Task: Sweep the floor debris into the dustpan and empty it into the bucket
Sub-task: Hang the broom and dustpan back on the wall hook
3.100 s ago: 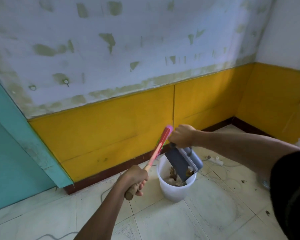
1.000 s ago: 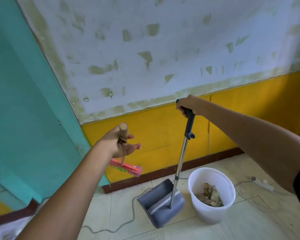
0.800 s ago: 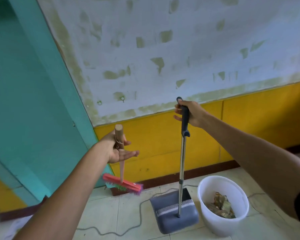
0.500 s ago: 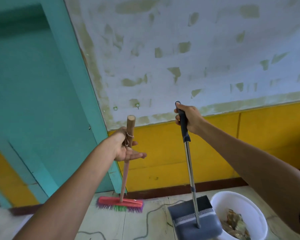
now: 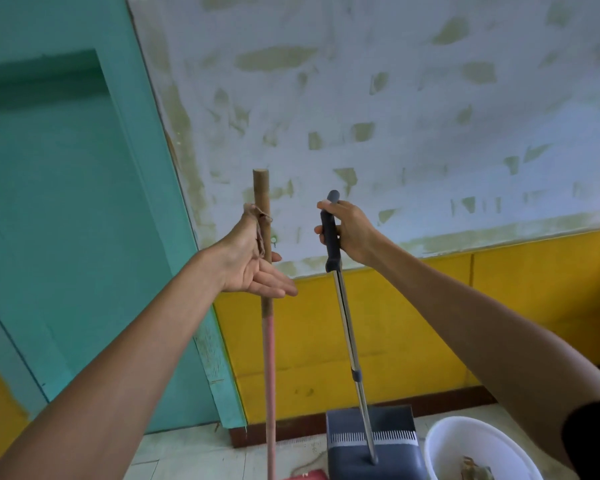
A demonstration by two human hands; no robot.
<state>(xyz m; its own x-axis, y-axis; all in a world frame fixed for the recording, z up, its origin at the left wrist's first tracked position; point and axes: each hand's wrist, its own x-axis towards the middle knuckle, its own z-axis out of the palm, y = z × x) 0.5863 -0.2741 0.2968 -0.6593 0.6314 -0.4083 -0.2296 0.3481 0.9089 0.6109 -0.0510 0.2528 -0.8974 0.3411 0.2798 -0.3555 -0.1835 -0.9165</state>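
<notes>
A broom stands upright at centre, its wooden and pink handle [image 5: 268,341] running down to a red head [image 5: 309,475] at the bottom edge. My left hand [image 5: 250,265] holds the handle near its top in the crook of the thumb, fingers stretched out, a string loop over the thumb. To the right, my right hand [image 5: 350,233] grips the dark top of the dustpan's metal pole [image 5: 347,323]. The grey dustpan [image 5: 371,424] rests on the floor. A white bucket [image 5: 440,445] beside it holds brown debris [image 5: 473,471].
A teal door and frame [image 5: 174,237] fill the left side. A patchy white wall with a yellow lower panel [image 5: 430,323] and a dark skirting board stands straight ahead. A thin cable [image 5: 312,462] lies on the pale tiled floor by the dustpan.
The dustpan left the bucket and now stands on the floor beside it. The broom swung from hanging to upright with its head on the floor. My view has risen and turned left.
</notes>
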